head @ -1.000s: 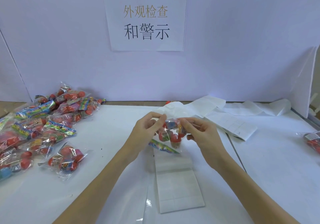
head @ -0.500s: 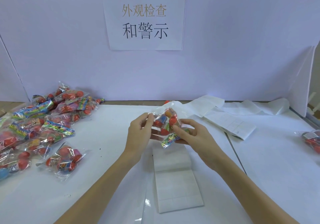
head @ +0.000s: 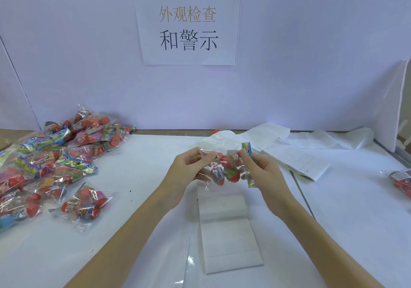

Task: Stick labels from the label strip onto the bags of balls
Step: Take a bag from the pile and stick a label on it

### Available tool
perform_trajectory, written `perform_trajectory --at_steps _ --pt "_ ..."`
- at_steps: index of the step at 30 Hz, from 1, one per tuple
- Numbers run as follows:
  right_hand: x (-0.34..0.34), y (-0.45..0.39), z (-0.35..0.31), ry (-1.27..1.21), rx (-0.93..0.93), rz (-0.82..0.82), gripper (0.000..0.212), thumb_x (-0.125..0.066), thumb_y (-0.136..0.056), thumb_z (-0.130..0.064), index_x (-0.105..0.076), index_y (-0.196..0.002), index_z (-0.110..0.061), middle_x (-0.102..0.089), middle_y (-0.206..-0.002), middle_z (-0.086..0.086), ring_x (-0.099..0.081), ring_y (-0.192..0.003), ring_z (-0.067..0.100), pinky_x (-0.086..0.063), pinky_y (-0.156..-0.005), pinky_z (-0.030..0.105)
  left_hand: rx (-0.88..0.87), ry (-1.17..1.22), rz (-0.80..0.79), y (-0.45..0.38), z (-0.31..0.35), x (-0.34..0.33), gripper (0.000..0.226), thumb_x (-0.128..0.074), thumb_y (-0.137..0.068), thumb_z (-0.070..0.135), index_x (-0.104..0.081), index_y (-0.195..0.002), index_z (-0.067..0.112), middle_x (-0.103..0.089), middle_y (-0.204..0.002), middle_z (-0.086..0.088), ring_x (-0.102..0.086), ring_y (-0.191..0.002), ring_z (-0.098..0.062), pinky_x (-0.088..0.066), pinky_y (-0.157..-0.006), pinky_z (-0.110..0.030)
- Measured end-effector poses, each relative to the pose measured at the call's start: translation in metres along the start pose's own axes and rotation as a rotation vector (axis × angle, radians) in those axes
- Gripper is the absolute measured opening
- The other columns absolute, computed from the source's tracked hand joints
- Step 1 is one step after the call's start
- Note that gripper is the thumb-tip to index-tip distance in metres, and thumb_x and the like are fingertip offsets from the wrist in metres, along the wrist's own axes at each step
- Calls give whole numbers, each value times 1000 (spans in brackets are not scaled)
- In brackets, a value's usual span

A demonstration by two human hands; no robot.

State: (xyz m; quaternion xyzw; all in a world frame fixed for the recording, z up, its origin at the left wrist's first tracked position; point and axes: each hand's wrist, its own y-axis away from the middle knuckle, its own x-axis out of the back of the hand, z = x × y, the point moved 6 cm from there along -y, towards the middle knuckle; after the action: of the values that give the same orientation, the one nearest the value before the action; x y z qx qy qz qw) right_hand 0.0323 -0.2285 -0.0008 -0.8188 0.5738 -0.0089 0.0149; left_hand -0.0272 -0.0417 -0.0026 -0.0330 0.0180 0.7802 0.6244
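White desk (head: 142, 198) against a pale partition wall (head: 311, 65), with a printed paper sign (head: 189, 23) taped up centre. One view only, the head camera.

Held above the desk's middle: a clear bag of balls (head: 226, 167), red balls visible inside plus a patterned one, colourful header strip at its right end. Left hand (head: 184, 172) pinches the bag's clear left edge, fingers (head: 200, 154) curled on the plastic. Right hand (head: 264, 176) pinches the header end, thumb and fingers closed on it.

Directly below the hands, flat on the desk: label strip (head: 229, 238), white, a fold across it, faint label grid. More white backing paper (head: 295, 158) trails off behind to the right.

Left side: pile of bags (head: 44, 158), clear plastic, each with red and mixed-colour balls and bright headers. One loose bag (head: 84, 205) lies just beside the pile, nearer centre. Far right edge: another bag (head: 400, 181), partly cut off, with a white patch on it, possibly a label.
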Motion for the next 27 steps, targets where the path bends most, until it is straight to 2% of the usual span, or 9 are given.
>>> perform_trajectory --at_steps 4,8,11,13,16,18,21,24,27 --pt "0 1 -4 -61 60 22 31 -54 -107 -38 -83 -106 -28 -80 -100 -4 -72 -87 6 -54 -71 14 7 34 89 -1 1 8 24 -68 -99 30 -82 -96 11 -76 -95 -11 -70 -74 -23 -57 -62 -28" --pt "-10 1 0 -68 15 -90 39 -50 -108 -41 -76 -120 -15 -80 -111 5 -77 -101 24 -61 -90 36 -26 84 169 -2 0 13 25 -64 -102 26 -83 -97 10 -78 -92 -11 -64 -64 -19 -57 -63 -24" --pt "-17 4 3 -71 -46 -194 35 -57 -106 -38 -67 -125 -10 -80 -109 10 -78 -101 29 -64 -87 39 -27 65 216 -1 -2 17 26 -60 -105 22 -80 -100 8 -78 -96 -12 -70 -70 -22 -61 -70 -27" --pt "-17 4 5 -92 -69 -158 31 -61 -105 -30 -62 -124 -6 -80 -105 12 -79 -97 31 -65 -83 38 -23 53 200 -2 -2 16 24 -53 -107 10 -76 -102 4 -77 -94 -12 -73 -73 -23 -62 -70 -31" --pt "-13 3 6 -127 -64 -92 25 -60 -106 -23 -63 -109 1 -80 -100 16 -79 -91 33 -63 -70 32 -23 -46 172 -3 1 12 22 -44 -101 -4 -65 -95 1 -70 -86 -14 -72 -71 -23 -63 -67 -38" --pt "-10 3 6 -103 -54 -80 23 -58 -107 -20 -63 -102 2 -80 -96 16 -79 -88 33 -61 -66 29 -8 -65 128 -2 -1 8 17 -48 -104 6 -62 -93 4 -68 -85 -14 -70 -69 -23 -60 -60 -38" --pt "-8 2 5 66 0 -48 20 -58 -107 -18 -62 -96 -2 -80 -88 10 -78 -79 28 -60 -67 31 24 -73 52 1 -5 -2 31 -54 -107 35 -60 -96 7 -71 -81 -9 -71 -67 -26 -56 -51 -34" --pt "-5 0 2 218 61 -6 19 -57 -106 -15 -60 -89 -7 -79 -89 11 -77 -80 30 -61 -75 42 10 -141 28 0 -8 -5 29 -54 -107 34 -56 -97 7 -74 -86 -10 -73 -67 -26 -56 -51 -34" --pt "-1 -1 -3 192 94 -12 20 -54 -105 -10 -59 -88 -2 -75 -93 14 -78 -83 29 -63 -74 38 -40 -175 1 0 -6 -5 24 -51 -109 28 -52 -94 9 -74 -88 -8 -73 -68 -23 -53 -53 -26"
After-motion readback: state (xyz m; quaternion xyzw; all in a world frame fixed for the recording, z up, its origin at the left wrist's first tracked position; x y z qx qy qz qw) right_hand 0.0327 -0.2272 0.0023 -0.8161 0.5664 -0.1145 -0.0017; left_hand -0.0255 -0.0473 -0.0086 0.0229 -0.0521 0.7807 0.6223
